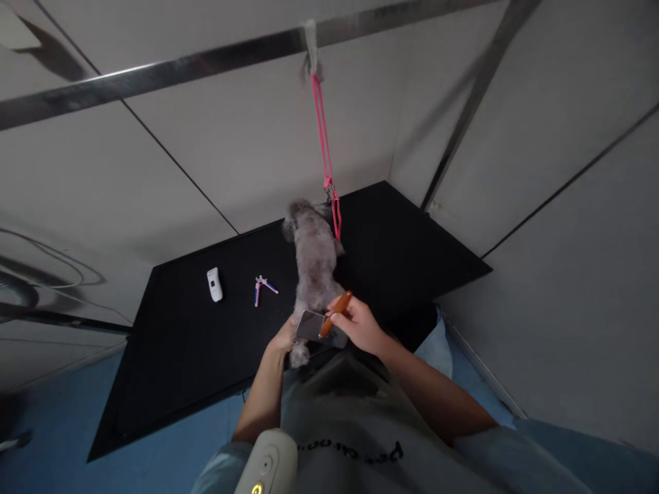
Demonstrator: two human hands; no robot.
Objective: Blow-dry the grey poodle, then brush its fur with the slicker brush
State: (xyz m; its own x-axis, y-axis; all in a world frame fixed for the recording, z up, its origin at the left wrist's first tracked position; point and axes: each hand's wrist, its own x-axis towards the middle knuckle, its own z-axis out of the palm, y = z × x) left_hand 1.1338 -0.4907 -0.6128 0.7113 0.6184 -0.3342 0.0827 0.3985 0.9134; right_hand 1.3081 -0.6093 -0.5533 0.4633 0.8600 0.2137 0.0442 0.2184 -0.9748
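A small grey dog (315, 257) with short-clipped fur is on the black table, facing the wall, its hindquarters towards me. My right hand (360, 326) is closed around the orange-brown wooden handle of a slicker brush (310, 325). The brush's flat metal head lies over the dog's rear, its pins out of sight. At the dog's left rear, my left hand (283, 337) is closed on a hind leg; the brush and fur hide most of its fingers. A fluffy grey tuft (299, 355) shows just below that hand.
On the black grooming table (195, 370) lie a white clipper-like device (215, 284) and pink-and-blue nail clippers (265, 288), left of the dog. A pink leash loop (323, 130) hangs from a metal bar (247, 53) beside the dog. Walls stand behind and right.
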